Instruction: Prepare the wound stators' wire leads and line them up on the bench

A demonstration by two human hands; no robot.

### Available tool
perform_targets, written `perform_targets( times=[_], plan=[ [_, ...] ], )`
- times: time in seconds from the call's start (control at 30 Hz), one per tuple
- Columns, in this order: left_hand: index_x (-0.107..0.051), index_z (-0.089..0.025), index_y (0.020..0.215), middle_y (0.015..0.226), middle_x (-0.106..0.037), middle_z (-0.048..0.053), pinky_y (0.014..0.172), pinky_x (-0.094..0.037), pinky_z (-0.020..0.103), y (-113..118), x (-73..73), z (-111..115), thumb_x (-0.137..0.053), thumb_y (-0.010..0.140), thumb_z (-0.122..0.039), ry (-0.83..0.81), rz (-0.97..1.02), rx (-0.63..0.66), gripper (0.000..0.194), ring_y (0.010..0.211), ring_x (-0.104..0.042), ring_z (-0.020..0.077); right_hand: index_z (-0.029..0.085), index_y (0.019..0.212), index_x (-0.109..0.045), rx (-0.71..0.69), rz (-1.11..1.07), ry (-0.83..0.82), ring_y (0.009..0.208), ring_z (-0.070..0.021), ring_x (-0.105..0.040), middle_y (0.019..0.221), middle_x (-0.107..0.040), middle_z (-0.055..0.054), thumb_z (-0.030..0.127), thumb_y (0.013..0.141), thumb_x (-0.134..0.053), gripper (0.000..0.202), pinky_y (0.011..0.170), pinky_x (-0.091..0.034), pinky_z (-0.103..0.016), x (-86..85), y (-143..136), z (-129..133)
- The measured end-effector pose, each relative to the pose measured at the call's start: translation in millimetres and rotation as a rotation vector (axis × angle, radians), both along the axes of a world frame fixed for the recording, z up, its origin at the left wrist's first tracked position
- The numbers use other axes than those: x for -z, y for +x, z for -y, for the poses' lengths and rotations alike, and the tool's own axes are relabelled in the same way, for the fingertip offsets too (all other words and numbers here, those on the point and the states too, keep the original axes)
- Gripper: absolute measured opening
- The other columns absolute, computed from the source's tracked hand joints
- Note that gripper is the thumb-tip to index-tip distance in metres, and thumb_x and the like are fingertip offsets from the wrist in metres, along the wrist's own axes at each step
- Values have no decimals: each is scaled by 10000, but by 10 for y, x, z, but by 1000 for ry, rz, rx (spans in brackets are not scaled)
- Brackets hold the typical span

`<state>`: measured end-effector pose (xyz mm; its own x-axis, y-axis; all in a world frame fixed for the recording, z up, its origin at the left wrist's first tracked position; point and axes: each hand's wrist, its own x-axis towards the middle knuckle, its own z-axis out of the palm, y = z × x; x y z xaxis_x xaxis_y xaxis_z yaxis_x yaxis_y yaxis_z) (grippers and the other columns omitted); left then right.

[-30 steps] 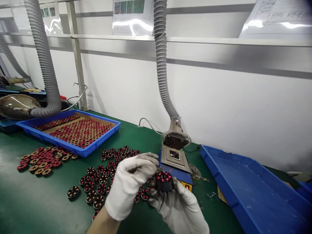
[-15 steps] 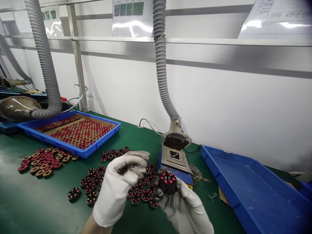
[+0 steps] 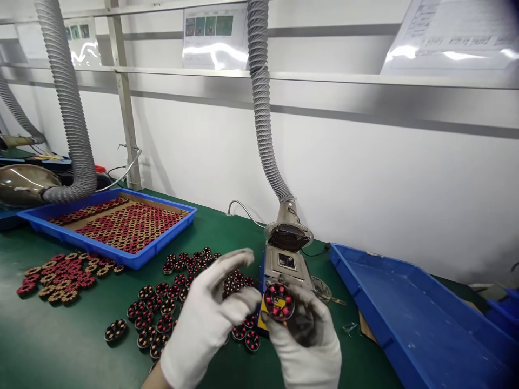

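My right hand (image 3: pixel 306 329), in a white glove with dark-stained fingers, grips a round black part with red coils (image 3: pixel 279 301) by its rim, its coil face toward me. Left of it, my left hand (image 3: pixel 214 308), also gloved in white, is raised with thumb and fingers spread apart and nothing between them. Under and behind my left hand lie many black-rimmed round parts (image 3: pixel 165 324) with red or tan coils. Just behind the held part stands a blue device with a metal top plate (image 3: pixel 288 265), partly hidden by my right hand.
A blue tray (image 3: pixel 140 260) of red and tan rings sits at the left, with a loose pile of rings (image 3: pixel 60 278) before it. A fume hood on a grey hose (image 3: pixel 261 102) hangs over the device. Another blue tray (image 3: pixel 365 302) lies at the right.
My left hand has opened, its thumb and fingers moving apart. My right hand has turned the black part so its face shows more. The view has shifted slightly.
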<state>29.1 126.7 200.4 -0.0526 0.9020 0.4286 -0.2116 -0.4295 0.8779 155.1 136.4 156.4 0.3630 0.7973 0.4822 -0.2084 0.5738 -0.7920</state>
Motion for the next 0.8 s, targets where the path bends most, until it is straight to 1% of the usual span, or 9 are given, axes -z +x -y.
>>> perform_targets(
  times=[0.07,0.13,0.3,0.4,0.47,0.53,0.6,0.67,0.8],
  plan=[
    [-582,-211,1093,1084,-613,61,800,-485,237,72,18,-40,-635,695,-150,-164,43,247,407,976,-571,201,323,911,-658,172,175,199,953,-191,-591,1025,-642,1,79,588,-724,410,827,-470,-322,48,-81,46],
    [-617,-148,1039,993,-647,96,826,-476,270,171,79,-65,-623,720,-224,-201,125,346,327,944,-587,220,352,953,-648,271,315,324,968,-196,-579,1028,-632,6,33,619,-671,462,841,-461,-338,90,-131,64],
    [-676,-156,731,862,-682,67,838,-484,304,266,222,-102,-670,637,-224,-89,545,115,116,891,-614,234,337,935,-626,376,278,310,891,-164,-599,987,-612,13,26,568,-707,488,761,-486,-277,42,-127,49],
    [-684,-166,823,896,-679,68,787,-507,280,179,167,-132,-674,600,-159,-67,465,80,223,897,-613,227,322,892,-615,389,214,259,878,-169,-599,953,-616,11,40,547,-738,462,761,-476,-290,-30,-116,63],
    [-666,-175,931,907,-676,63,714,-514,233,143,111,-137,-671,560,-86,-141,322,114,381,873,-617,207,319,883,-608,384,199,255,886,-180,-595,967,-613,3,69,568,-735,422,772,-468,-310,-40,-123,76],
    [-677,-166,880,811,-682,45,654,-507,199,154,84,-128,-640,541,-40,-222,248,119,364,769,-630,175,320,891,-606,382,229,258,905,-186,-588,995,-604,-3,86,601,-712,387,768,-462,-314,-18,-132,83],
    [-681,-156,708,671,-665,13,610,-496,172,190,94,-114,-599,550,-30,-214,281,65,218,646,-621,135,329,915,-604,376,272,266,912,-185,-588,1012,-602,0,87,618,-694,394,753,-461,-312,9,-132,83],
    [-667,-168,637,641,-654,-6,598,-487,159,216,116,-106,-583,549,-32,-123,380,19,183,623,-611,120,339,936,-601,374,290,272,897,-176,-594,1012,-605,9,83,615,-696,421,739,-465,-302,24,-122,81],
    [-688,-201,741,765,-681,-2,609,-479,142,182,101,-104,-622,562,-38,-15,445,-18,251,682,-609,114,352,966,-586,348,349,292,874,-155,-601,1010,-605,31,34,584,-707,512,749,-479,-274,30,-97,78]
  ],
)
